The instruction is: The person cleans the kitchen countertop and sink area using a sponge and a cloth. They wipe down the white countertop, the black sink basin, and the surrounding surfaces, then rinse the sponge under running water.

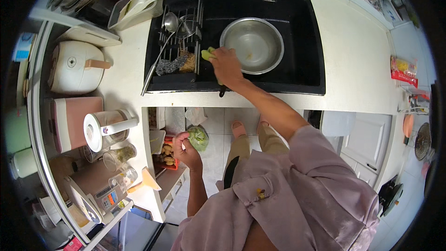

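My right hand [228,66] reaches over the black sink [299,55] and grips a light-green thing [208,54], perhaps a cloth or a piece of vegetable; my fingers hide most of it. A round metal basin [256,47] with some water stands in the sink, just right of that hand. A black handle-like piece [222,92] shows at the sink's front edge below my wrist. My left hand [188,150] is raised in front of the counter, fingers curled in, with nothing visible in it. Beneath it are a green bagged vegetable [198,139] and an orange crate [169,158] of potatoes.
Left in the sink, a rack [200,14] holds a ladle [170,22], a wire strainer [188,26] and a steel-wool scourer [170,66]. A white air fryer [78,66], a pitcher [104,130] and several glasses stand on the left counter. A yellow packet [404,69] lies far right.
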`<control>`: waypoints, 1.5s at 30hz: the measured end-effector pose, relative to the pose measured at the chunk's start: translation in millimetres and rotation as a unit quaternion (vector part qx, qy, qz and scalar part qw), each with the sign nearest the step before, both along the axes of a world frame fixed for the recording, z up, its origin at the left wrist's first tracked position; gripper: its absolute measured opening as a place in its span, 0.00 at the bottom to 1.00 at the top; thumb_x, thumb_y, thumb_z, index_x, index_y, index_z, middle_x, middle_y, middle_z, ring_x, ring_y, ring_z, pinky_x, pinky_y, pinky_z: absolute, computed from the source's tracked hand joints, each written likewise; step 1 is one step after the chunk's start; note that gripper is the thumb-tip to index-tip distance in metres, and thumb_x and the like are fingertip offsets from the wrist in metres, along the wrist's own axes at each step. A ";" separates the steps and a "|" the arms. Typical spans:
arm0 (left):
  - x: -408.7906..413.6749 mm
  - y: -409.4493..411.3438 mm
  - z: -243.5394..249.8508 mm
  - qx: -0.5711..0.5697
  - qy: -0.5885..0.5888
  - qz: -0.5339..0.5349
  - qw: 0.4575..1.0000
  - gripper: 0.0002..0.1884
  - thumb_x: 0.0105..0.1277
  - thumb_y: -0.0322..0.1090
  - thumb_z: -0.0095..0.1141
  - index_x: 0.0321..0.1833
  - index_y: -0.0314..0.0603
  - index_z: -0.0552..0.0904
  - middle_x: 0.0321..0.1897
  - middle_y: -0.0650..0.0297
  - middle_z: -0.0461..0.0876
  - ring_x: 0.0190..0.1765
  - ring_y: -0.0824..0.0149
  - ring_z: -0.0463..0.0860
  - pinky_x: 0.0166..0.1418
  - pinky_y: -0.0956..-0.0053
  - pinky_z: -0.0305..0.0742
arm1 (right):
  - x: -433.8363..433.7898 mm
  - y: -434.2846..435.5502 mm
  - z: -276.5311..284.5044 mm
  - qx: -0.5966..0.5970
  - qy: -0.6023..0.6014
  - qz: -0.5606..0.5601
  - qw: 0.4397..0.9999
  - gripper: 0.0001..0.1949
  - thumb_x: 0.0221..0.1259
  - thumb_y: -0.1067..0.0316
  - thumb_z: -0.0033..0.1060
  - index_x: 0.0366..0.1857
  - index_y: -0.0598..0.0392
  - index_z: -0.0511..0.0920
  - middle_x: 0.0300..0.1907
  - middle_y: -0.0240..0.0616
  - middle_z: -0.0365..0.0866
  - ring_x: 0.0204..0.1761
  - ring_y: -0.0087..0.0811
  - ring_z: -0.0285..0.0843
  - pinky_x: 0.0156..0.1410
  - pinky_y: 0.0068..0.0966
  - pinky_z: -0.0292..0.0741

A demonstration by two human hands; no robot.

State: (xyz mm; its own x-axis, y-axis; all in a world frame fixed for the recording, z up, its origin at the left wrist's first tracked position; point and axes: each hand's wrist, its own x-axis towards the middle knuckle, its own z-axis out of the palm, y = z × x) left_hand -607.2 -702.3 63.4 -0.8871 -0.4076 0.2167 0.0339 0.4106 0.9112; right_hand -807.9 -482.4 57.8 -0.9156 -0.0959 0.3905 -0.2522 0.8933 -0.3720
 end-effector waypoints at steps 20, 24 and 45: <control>60.2 -57.8 -24.2 0.045 -0.051 0.111 0.992 0.07 0.62 0.17 0.49 0.31 0.34 0.81 0.31 0.62 0.81 0.38 0.69 0.79 0.47 0.74 0.75 | 60.0 -146.7 -11.1 0.079 0.020 0.243 0.967 0.22 0.60 0.67 0.55 0.61 0.51 0.73 0.63 0.37 0.71 0.64 0.37 0.65 0.65 0.35 0.63; 48.9 -38.7 -24.9 0.094 -0.061 0.078 0.991 0.07 0.65 0.18 0.50 0.33 0.34 0.80 0.31 0.63 0.82 0.37 0.70 0.79 0.47 0.75 0.75 | 89.8 -73.2 -3.5 0.095 0.003 0.260 0.961 0.20 0.58 0.66 0.54 0.56 0.50 0.75 0.63 0.35 0.71 0.64 0.36 0.66 0.64 0.35 0.64; -27.6 139.3 -12.5 0.121 -0.042 -0.159 0.979 0.07 0.68 0.19 0.51 0.36 0.32 0.83 0.34 0.62 0.83 0.38 0.71 0.81 0.47 0.77 0.76 | 257.1 312.4 5.9 -0.017 -0.041 -0.171 0.984 0.16 0.55 0.70 0.63 0.49 0.50 0.77 0.52 0.43 0.76 0.55 0.47 0.70 0.60 0.43 0.65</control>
